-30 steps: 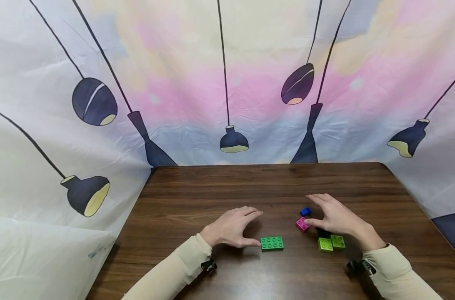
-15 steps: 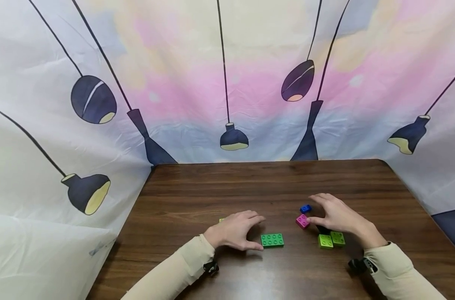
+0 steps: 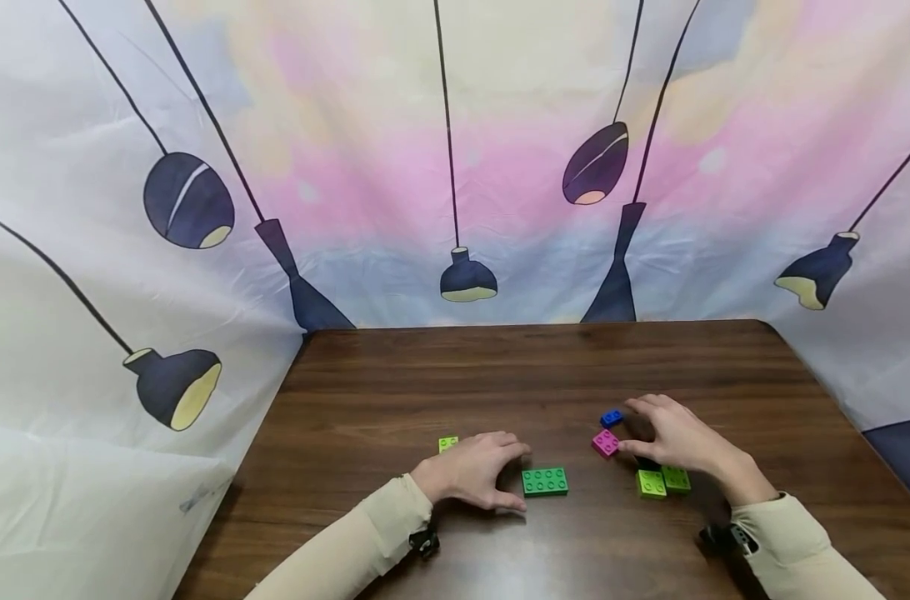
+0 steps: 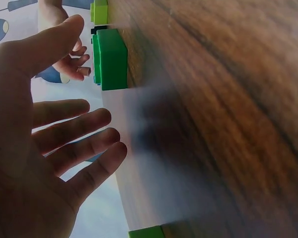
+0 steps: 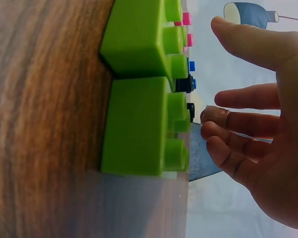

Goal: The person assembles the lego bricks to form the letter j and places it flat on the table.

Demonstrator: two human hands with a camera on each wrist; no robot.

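In the lower centre of the head view, the left hand (image 3: 472, 471) is above the worktop (image 3: 440, 367), fingers relaxed and thumb apart, gripping nothing. The green brick (image 3: 545, 482) lies just right of the gap between its thumb and fingers, studs up. A lime brick (image 3: 448, 443) shows partly behind that hand's back, on its upper left.

At lower right, the right hand (image 3: 683, 442) has its fingers loosely bent and thumb apart, its grasp likewise free. The pink brick (image 3: 605, 443) sits just left of its thumb tip; whether they touch cannot be told. The blue brick (image 3: 611, 418) is just above the pink one. A lime pair (image 3: 652, 485) stands side by side below the palm, with a black brick (image 5: 183, 84) beyond it, mostly hidden in the head view.

Behind hangs a pastel cloth (image 3: 365, 175) printed with dark lamps (image 3: 467, 277).
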